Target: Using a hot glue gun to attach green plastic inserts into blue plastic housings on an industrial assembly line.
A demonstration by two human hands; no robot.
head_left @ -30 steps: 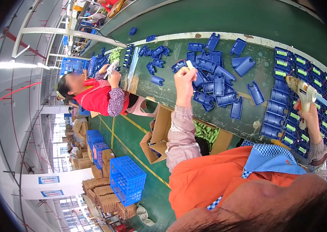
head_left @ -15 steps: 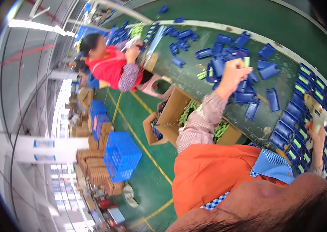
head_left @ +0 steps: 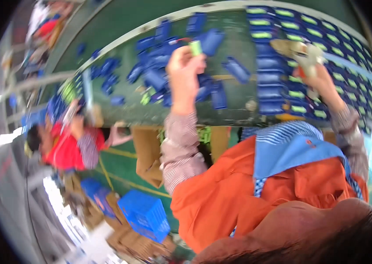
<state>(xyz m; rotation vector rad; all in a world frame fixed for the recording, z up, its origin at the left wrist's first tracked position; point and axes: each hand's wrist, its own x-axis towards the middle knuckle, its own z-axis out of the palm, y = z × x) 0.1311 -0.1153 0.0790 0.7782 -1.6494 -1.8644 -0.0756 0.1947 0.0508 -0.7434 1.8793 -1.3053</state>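
My left hand (head_left: 183,72) is raised over the left part of the bench and closed on a small light-green battery (head_left: 195,47), with a red wire beside it. Around and beyond that hand lies a loose heap of blue plastic shells (head_left: 155,79). At the right my right hand (head_left: 325,86) is wrapped round a whitish glue gun (head_left: 311,56) with an orange part near the fingers. The gun is over rows of blue shells (head_left: 270,79); many hold a light-green battery, while several in the nearest column look bare inside.
The green bench (head_left: 234,114) has a pale far edge. Below its near edge stands an open cardboard box (head_left: 146,152) with green pieces inside. A co-worker in red (head_left: 65,147) works farther left. Blue crates (head_left: 144,215) and stacked cardboard stand on the floor behind.
The view has swung round, so the bench now runs across the picture and the rows show more fully. My left hand still holds the battery and my right hand the glue gun.
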